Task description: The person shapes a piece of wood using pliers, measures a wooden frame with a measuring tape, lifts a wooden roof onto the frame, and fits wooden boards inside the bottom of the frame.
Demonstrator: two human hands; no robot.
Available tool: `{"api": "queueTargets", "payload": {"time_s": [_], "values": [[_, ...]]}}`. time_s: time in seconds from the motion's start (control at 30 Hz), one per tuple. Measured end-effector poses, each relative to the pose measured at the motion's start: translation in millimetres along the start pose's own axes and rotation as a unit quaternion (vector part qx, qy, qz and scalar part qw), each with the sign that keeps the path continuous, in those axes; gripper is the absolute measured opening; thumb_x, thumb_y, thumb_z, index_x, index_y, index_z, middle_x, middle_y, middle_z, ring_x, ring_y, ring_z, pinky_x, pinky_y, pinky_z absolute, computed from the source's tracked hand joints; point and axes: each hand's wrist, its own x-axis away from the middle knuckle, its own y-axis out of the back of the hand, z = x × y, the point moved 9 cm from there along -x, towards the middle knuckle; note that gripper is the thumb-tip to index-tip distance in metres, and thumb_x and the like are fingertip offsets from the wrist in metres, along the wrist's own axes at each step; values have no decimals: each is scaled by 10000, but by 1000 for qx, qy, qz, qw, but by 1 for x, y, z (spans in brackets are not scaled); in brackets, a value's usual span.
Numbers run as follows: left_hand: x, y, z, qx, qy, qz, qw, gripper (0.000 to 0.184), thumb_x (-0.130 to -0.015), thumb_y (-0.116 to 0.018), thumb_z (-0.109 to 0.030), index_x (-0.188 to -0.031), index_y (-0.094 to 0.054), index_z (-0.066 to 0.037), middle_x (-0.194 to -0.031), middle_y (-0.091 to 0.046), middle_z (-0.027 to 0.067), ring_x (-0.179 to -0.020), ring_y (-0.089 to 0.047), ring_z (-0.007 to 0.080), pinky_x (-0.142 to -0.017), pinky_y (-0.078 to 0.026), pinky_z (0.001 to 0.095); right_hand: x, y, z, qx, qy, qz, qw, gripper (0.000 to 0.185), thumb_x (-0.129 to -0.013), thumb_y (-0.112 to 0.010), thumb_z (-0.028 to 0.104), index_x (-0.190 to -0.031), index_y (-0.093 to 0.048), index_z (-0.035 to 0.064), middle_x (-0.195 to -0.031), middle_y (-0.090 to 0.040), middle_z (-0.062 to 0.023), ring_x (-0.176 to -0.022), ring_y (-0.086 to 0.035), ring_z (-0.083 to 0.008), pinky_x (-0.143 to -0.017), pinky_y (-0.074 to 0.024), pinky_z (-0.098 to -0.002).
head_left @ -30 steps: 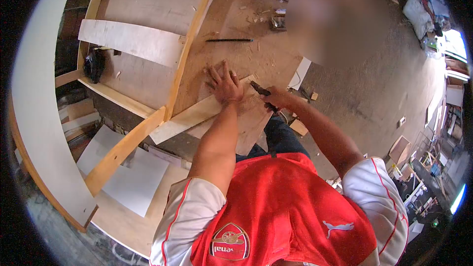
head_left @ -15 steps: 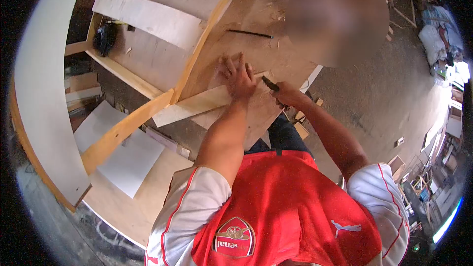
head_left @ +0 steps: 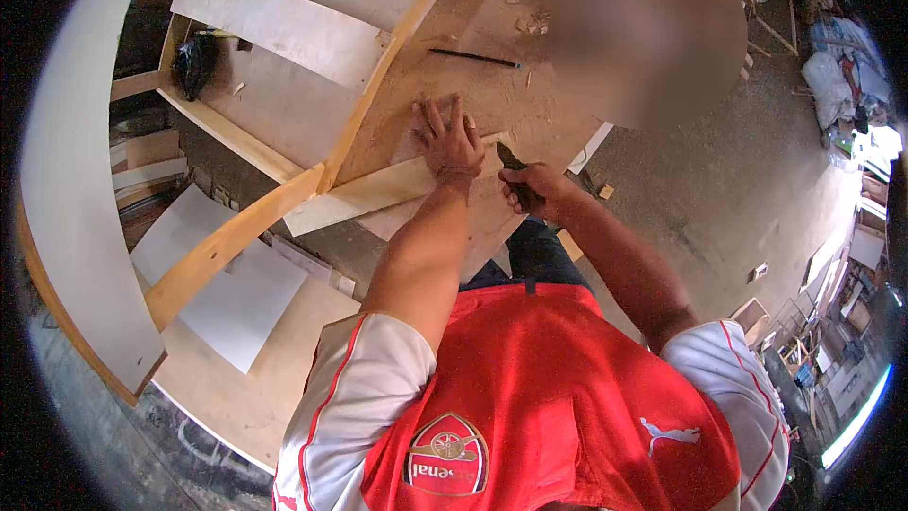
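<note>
My left hand (head_left: 448, 144) lies with its fingers spread, pressing down across a pale wooden strip (head_left: 374, 193) and the brown board (head_left: 397, 114) beneath it. My right hand (head_left: 532, 189) is wrapped round a dark, short hand tool (head_left: 507, 155), whose exact kind I cannot make out. The tool points away from me, close to the strip's right end. My fingers hide much of its handle. Further off on the board rests a thin black stick (head_left: 473, 58), with wood shavings scattered around it.
A wooden frame (head_left: 383, 76) with a white crosspiece (head_left: 284, 26) stands to the left. White sheets (head_left: 248, 308) lie on a panel at lower left. A person's blurred head (head_left: 648, 33) is near the board's far right. Wood scraps and bags (head_left: 832, 85) line the right side.
My right hand has shifted slightly left and the tool now tilts more upright. My left hand stays on the strip. The whole view has moved a little.
</note>
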Motion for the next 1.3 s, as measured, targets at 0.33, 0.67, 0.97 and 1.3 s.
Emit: {"api": "queueTargets", "payload": {"time_s": [0.33,0.67,0.97,1.3], "values": [[0,8,-2,11,-16,-8,1000,554,-997,-474,-350,-1527,-412,-201,-1621,-182,275,-1503,-108,515,-1118,-193,732,11,-1,1,-48,-19,53,997,184,-987,-586,173,-933,-617,0,-753,-665,-109,-657,-675,-214,-530,-527,-349],[-2,4,1,-1,-3,41,999,593,-977,-505,-379,-1543,-382,-253,-1648,-99,256,-1512,-70,508,-1135,-201,710,9,-6,-9,-203,-76,128,968,259,-935,-593,177,-1025,-616,-64,-838,-682,-252,-798,-730,-349,-677,-583,-463],[-3,-1,4,41,-2,33,999,550,-1013,-483,-366,-1541,-394,-239,-1649,-104,264,-1513,-67,504,-1126,-167,738,134,-27,58,373,94,-4,923,174,-921,-648,174,-953,-649,3,-808,-662,-90,-717,-673,-226,-587,-528,-389],[4,-4,1,-9,2,20,1000,536,-1047,-394,-401,-1556,-344,-244,-1651,-109,228,-1535,-47,438,-1182,-151,659,85,79,82,445,179,-161,863,312,-974,-652,293,-1034,-677,-12,-823,-681,-58,-687,-633,-153,-603,-521,-354]]}}
